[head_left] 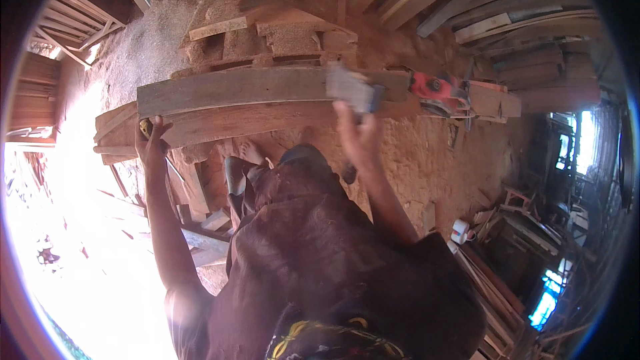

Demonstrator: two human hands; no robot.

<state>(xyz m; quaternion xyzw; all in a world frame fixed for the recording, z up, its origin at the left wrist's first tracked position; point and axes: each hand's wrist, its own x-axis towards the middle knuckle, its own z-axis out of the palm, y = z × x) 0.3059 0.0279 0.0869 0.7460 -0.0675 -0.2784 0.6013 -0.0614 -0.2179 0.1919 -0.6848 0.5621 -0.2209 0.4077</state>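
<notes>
A long grey-brown plank (267, 87) lies across in front of me, with a redder board (267, 117) along its near side. At the plank's left end, my left hand (154, 139) is closed round a small yellow-and-black tape measure (145, 128). Over the right part of the plank, my right hand (360, 137) grips a grey, blocky rectangular thing (350, 88) with a dark end. Motion smears that thing, so its kind is unclear. Farther right on the boards sits a red-and-black power tool (437, 90).
Sawdust and wood offcuts (217, 29) lie beyond the plank. Stacked timber (533, 23) fills the far right, and more boards (80, 13) lean at far left. A white roundish object (460, 230) stands at right near piled wood. Glare washes out the lower left.
</notes>
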